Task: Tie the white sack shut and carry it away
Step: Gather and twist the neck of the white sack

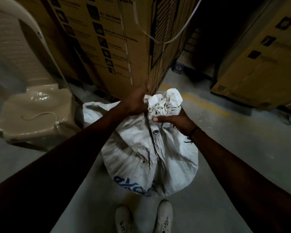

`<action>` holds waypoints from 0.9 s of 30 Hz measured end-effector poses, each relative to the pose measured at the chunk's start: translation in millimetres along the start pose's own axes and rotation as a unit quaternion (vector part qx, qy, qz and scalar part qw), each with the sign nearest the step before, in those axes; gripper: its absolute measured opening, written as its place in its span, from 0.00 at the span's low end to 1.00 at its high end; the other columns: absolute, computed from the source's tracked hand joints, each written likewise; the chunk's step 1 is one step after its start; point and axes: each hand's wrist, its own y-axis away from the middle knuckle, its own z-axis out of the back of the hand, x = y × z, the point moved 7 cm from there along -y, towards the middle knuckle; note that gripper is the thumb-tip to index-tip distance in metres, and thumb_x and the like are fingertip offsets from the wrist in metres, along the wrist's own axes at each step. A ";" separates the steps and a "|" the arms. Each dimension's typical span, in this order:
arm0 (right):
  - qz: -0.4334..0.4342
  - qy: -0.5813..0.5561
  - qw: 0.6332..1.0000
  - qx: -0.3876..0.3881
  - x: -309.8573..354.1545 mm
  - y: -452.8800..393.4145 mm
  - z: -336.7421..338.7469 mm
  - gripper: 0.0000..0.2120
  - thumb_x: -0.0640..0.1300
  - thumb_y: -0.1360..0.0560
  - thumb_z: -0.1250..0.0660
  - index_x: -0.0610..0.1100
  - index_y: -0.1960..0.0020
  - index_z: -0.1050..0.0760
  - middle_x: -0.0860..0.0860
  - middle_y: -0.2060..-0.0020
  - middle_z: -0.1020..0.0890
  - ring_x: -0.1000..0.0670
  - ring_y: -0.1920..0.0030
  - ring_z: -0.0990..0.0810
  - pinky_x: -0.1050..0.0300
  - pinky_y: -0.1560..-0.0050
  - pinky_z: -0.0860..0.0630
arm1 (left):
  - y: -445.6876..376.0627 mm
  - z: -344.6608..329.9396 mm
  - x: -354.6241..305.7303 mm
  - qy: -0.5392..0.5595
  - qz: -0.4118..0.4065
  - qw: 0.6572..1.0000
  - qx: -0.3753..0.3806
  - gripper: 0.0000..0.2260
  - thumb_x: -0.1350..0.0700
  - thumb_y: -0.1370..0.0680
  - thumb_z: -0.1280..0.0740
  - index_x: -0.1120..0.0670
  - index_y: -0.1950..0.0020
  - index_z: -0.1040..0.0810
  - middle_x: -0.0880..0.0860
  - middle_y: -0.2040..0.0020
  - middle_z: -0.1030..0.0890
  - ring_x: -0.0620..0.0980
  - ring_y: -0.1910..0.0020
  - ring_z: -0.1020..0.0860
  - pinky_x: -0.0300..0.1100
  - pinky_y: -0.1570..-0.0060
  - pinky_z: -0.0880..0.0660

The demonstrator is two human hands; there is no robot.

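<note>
My left hand and right hand both clutch the gathered neck of the white sack, which stands on the floor before the cardboard box; its contents are hidden, its blue lettering unreadable.

Dim grey concrete floor between tall cardboard boxes.

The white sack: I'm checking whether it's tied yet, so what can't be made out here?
Head view only:
- Any cord or knot at the white sack neck: hidden by the left hand, the right hand and bunched fabric.
- Sack contents: hidden by the fabric.
- Blue lettering: folded under, partly readable.
- Cardboard box print: blurred.
</note>
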 end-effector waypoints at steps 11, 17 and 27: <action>0.015 -0.094 0.985 -0.146 -17.6 -6.3 13.4 0.26 0.39 0.35 0.16 0.48 0.39 0.16 0.56 0.48 0.10 0.55 0.45 0.11 0.64 0.52 0.16 | 16.4 19.1 40.1 -0.066 0.050 0.996 0.045 0.48 0.45 0.40 0.14 0.56 0.29 0.37 0.55 0.36 0.23 0.54 0.39 0.23 0.49 0.39 0.23; 0.019 -0.083 0.990 -0.115 -9.3 -6.3 19.1 0.21 0.44 0.37 0.14 0.59 0.47 0.12 0.57 0.48 0.10 0.56 0.45 0.11 0.63 0.49 0.15 | 42.8 31.8 44.9 -0.095 0.012 0.995 -0.002 0.27 0.44 0.32 0.27 0.52 0.36 0.21 0.56 0.42 0.15 0.59 0.42 0.17 0.54 0.43 0.20; -0.030 -0.048 0.997 0.054 -8.1 -7.3 -20.9 0.31 0.45 0.40 0.12 0.50 0.38 0.15 0.47 0.36 0.14 0.46 0.33 0.16 0.46 0.30 0.21 | 25.6 13.4 24.8 0.019 -0.009 0.996 -0.090 0.24 0.64 0.34 0.19 0.60 0.41 0.24 0.51 0.58 0.16 0.51 0.57 0.16 0.45 0.55 0.20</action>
